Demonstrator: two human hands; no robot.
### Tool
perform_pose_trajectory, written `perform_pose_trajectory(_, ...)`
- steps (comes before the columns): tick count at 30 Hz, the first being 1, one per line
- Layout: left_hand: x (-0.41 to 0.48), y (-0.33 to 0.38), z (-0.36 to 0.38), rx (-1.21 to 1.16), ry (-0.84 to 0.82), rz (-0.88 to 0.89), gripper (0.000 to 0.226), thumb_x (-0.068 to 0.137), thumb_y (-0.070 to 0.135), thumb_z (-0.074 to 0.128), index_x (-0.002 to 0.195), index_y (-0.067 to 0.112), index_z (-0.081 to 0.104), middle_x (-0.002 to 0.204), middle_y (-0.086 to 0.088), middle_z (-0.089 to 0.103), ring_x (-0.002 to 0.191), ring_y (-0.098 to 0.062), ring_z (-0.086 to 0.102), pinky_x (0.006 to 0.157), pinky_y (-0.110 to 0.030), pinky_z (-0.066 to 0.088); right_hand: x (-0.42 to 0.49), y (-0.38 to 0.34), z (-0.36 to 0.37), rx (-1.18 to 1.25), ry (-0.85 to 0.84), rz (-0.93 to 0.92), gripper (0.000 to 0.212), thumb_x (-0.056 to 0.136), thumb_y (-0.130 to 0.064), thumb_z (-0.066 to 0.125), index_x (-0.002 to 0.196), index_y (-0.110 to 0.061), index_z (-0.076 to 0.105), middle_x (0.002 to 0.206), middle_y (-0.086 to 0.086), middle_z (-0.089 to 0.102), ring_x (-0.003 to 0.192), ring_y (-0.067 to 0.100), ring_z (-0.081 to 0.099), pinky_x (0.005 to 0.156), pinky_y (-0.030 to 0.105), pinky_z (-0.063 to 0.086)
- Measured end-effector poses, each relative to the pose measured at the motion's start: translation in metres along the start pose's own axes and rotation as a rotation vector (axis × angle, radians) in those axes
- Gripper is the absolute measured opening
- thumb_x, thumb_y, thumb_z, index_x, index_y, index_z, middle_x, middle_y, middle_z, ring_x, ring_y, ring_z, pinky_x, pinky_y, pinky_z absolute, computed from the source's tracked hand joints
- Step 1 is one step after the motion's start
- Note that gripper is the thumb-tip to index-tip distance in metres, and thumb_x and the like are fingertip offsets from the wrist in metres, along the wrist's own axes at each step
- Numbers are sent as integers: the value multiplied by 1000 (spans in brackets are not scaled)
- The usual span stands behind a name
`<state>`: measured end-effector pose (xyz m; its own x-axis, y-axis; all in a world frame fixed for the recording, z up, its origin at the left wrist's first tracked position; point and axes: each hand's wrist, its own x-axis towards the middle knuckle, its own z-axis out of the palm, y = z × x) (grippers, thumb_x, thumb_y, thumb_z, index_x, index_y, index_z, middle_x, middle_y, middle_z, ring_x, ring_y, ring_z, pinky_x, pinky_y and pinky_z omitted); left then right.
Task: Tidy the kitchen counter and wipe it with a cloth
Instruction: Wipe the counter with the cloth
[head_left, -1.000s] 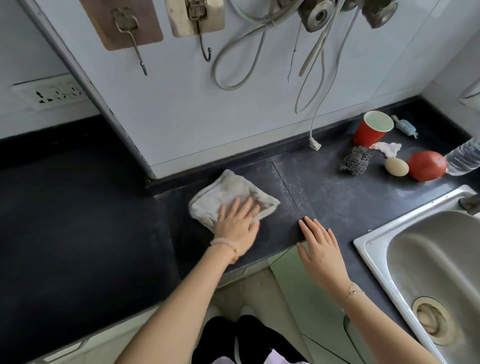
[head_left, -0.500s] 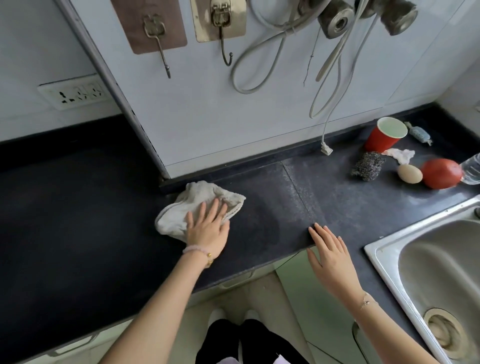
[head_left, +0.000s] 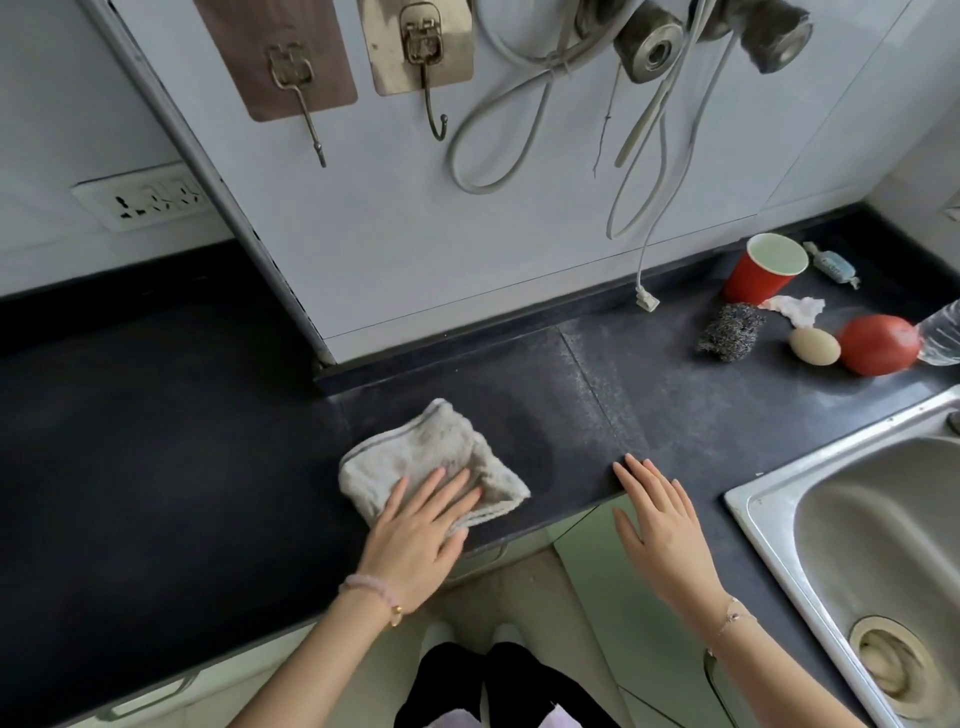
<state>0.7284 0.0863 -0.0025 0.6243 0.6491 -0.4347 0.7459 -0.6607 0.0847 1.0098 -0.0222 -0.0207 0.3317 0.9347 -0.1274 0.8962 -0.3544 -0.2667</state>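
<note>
1. Head view: the cloth (head_left: 434, 465) lies folded on the dark table (head_left: 156, 441), just left of the seam (head_left: 592, 395) that crosses the top, and close to the table's front edge. The left hand (head_left: 415, 535) lies flat on the cloth's near corner, fingers spread and pressing down – no pinch, nothing held. The right hand (head_left: 662, 525) is open too, fingertips on the front edge just right of the seam, holding nothing.

2. Risks, as I judge them:
   - The near corner of the cloth sits almost at the front edge, so a stroke pulled toward the body could drag it off onto the floor.
   - With only a flat palm on it, the fold may bunch or slide out from under the hand.
   - Well right of the seam stand a red cup (head_left: 763, 273), a steel scourer (head_left: 730, 332), an egg (head_left: 814, 345) and a red round fruit (head_left: 878, 344). The egg and fruit could roll toward the sink (head_left: 779, 480) if a wide sweep reaches them.
   - A white plug (head_left: 647, 301) hangs just above the back ledge, right of the seam. A damp cloth should stay off it.

3. Room: left of the seam the table is bare and wide – free for long strokes. Behind the cloth a raised ledge and the wall panel (head_left: 467, 249) stop the stroke. Right of the seam, open room ends at the sink rim and the cluster of things.
</note>
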Motion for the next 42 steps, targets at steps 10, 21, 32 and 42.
perform_pose_trajectory(10,86,29,-56,-306,-5,-226,54,114,39,17,166,34,6,177,14,-7,164,-19,-12,133,-54,-8,0,-3,-4,50,-4,0,53,93,-27,45,143,-26,29,153,-9,24,144,11,14,119,32,4)
perform_pose_trajectory(21,-1,16,5,-24,52,22,57,94,42,33,142,36,63,152,14,60,146,-14,51,119,-42,20,-1,4,4,28,25,-34,57,87,-39,27,142,-26,32,151,-8,30,142,12,19,117,34,8)
perform_pose_trajectory(32,-23,-50,5,-257,107,-344,82,87,52,3,161,33,33,171,11,27,161,-24,26,130,-56,21,1,-8,1,50,3,28,54,91,-26,50,142,-21,33,152,-4,28,144,16,16,119,40,9)
perform_pose_trajectory(42,-25,-47,4,-209,275,-377,58,55,18,104,109,23,84,121,1,82,111,-29,79,81,-58,65,8,-34,-6,60,-40,-5,50,95,-33,41,143,-23,32,154,-6,24,145,17,10,119,40,10)
